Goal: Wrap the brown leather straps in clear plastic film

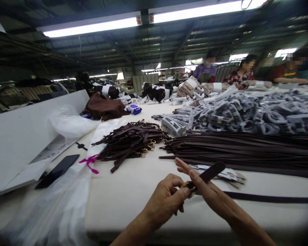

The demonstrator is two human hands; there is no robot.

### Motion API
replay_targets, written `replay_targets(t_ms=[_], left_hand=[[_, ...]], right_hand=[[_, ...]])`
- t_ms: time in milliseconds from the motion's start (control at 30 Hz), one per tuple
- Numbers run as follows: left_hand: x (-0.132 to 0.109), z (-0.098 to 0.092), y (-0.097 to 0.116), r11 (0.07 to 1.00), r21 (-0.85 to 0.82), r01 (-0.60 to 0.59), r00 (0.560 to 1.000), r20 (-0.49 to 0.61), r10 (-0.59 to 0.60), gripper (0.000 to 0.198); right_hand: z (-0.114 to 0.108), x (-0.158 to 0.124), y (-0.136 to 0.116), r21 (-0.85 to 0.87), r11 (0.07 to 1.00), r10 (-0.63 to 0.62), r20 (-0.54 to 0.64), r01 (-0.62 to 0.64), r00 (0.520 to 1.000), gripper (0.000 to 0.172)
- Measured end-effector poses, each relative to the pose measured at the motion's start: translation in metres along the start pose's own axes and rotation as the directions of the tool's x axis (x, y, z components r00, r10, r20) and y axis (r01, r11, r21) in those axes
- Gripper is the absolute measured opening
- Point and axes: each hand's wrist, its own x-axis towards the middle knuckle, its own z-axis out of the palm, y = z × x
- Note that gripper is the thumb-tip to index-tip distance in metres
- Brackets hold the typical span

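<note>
My left hand (169, 194) is closed in a pinch on a dark brown leather strap with a gold-coloured metal buckle (187, 186). The strap's rounded end (215, 171) sticks up to the right, past my right hand. My right hand (210, 193) lies across the strap beside the buckle, its fingers stretched out toward the upper left. Part of the strap is hidden behind its thumb and palm. A long dark strap (267, 197) runs along the table to the right from behind my right wrist; whether it joins the held one I cannot tell.
A heap of short brown straps with gold clasps (133, 136) lies ahead. Long brown straps (233, 148), wrapped bundles (233, 111), a grey tape dispenser (173, 127) and paper tags (220, 174) are to the right. A phone (58, 171) and plastic bags (53, 212) lie left. Several people sit beyond.
</note>
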Motion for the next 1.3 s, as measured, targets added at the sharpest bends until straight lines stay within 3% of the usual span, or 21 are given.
replay_targets(t_ms=[167, 333, 400, 500, 567, 700, 867, 1033, 1167, 1233, 1300], left_hand=[[0.002, -0.002, -0.009, 0.995, -0.023, 0.097, 0.994, 0.054, -0.096, 0.030], [0.006, -0.001, -0.012, 0.988, -0.035, 0.152, 0.988, -0.028, -0.153, 0.028], [0.007, 0.000, -0.012, 0.985, -0.022, 0.174, 0.984, -0.027, -0.174, 0.028], [0.009, 0.001, -0.012, 0.984, -0.012, 0.176, 0.984, -0.027, -0.177, 0.028], [0.010, 0.001, -0.014, 0.986, -0.025, 0.163, 0.986, -0.031, -0.163, 0.029], [0.009, -0.003, -0.019, 0.983, -0.025, 0.181, 0.983, -0.036, -0.182, 0.031], [0.007, -0.006, -0.022, 0.981, 0.000, 0.194, 0.980, -0.038, -0.193, 0.036], [0.009, -0.007, -0.021, 0.977, 0.046, 0.210, 0.978, -0.031, -0.208, 0.037], [0.010, -0.007, -0.020, 0.966, 0.149, 0.209, 0.978, -0.030, -0.207, 0.035], [0.011, -0.007, -0.019, 0.956, 0.236, 0.176, 0.984, -0.037, -0.172, 0.033], [0.015, -0.007, -0.017, 0.928, 0.368, 0.054, 0.998, -0.035, -0.044, 0.028]], right_hand=[[-0.018, 0.003, 0.003, 0.329, 0.943, 0.066, -0.010, -0.059, 0.998, 0.055], [-0.015, -0.002, 0.007, 0.577, 0.814, 0.146, -0.089, -0.069, 0.985, 0.073], [-0.010, -0.006, 0.013, 0.547, 0.837, 0.142, -0.184, -0.018, 0.973, 0.071], [-0.003, -0.010, 0.022, 0.336, 0.941, 0.099, -0.345, 0.024, 0.933, 0.044], [-0.002, -0.010, 0.025, 0.328, 0.944, 0.110, -0.404, 0.031, 0.908, 0.033], [-0.001, -0.008, 0.025, 0.516, 0.855, 0.198, -0.403, 0.043, 0.894, 0.034], [0.003, -0.008, 0.022, 0.508, 0.860, 0.182, -0.381, 0.041, 0.907, 0.033], [0.006, -0.010, 0.018, 0.329, 0.944, 0.120, -0.440, 0.036, 0.890, 0.040], [0.013, -0.017, 0.012, -0.038, 0.998, -0.054, -0.527, 0.040, 0.848, 0.035], [0.020, -0.021, 0.015, -0.325, 0.942, -0.246, -0.491, 0.087, 0.835, 0.027], [0.028, -0.024, 0.020, -0.561, 0.806, -0.446, -0.363, 0.190, 0.818, 0.021]])
